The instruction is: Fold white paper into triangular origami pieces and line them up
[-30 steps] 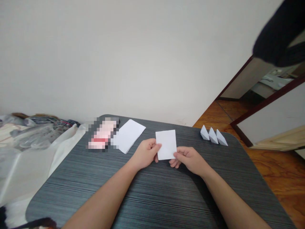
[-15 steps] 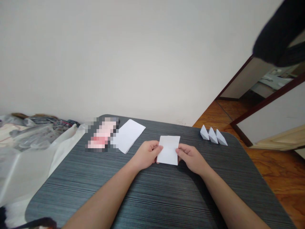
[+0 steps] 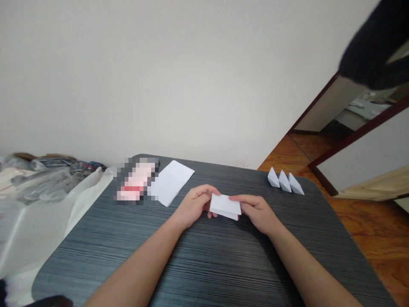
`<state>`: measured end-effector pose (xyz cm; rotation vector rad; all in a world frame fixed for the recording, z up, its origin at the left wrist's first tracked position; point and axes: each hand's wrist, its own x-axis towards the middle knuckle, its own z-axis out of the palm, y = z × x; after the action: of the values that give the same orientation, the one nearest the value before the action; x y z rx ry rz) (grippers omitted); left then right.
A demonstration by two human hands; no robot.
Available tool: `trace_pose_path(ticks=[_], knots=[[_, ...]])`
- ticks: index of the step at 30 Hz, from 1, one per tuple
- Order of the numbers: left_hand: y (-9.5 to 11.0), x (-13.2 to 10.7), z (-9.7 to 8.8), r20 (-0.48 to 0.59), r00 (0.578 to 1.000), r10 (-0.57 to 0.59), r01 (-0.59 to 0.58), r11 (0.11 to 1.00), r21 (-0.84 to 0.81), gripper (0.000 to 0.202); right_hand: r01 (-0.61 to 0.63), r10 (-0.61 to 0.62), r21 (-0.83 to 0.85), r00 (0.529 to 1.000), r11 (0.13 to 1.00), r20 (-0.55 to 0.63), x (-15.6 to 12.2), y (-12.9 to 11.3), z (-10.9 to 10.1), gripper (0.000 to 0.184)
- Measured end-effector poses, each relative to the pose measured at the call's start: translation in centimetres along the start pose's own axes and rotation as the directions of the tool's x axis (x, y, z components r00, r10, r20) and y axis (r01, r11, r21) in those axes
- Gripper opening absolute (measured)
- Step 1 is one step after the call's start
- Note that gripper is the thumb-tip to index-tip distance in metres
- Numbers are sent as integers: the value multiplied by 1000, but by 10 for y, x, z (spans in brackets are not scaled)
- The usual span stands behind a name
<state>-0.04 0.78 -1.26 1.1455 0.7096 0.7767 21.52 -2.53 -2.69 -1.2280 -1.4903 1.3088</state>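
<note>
Holding a small white paper (image 3: 225, 206), folded over into two layers, above the dark striped worktop (image 3: 191, 273), the left hand (image 3: 194, 206) and right hand (image 3: 256, 212) curl nearly shut, pinching its two ends, with three paper boats (image 3: 285, 181) off to the right

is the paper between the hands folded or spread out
Folded: the white paper pinched between the left hand and right hand shows two layers, one lying over the other at its lower edge.
</note>
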Motion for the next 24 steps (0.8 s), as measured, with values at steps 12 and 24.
trace_pose_path(ticks=[12,24], knots=[[3,-1,1,-56,998,41,-29,980,199,22,42,-42,16,999,999,6,0,0,2,37],[6,-1,4,-45,998,46,-41,993,110,26,-86,77,97,992,992,95,3,-8,5,32]])
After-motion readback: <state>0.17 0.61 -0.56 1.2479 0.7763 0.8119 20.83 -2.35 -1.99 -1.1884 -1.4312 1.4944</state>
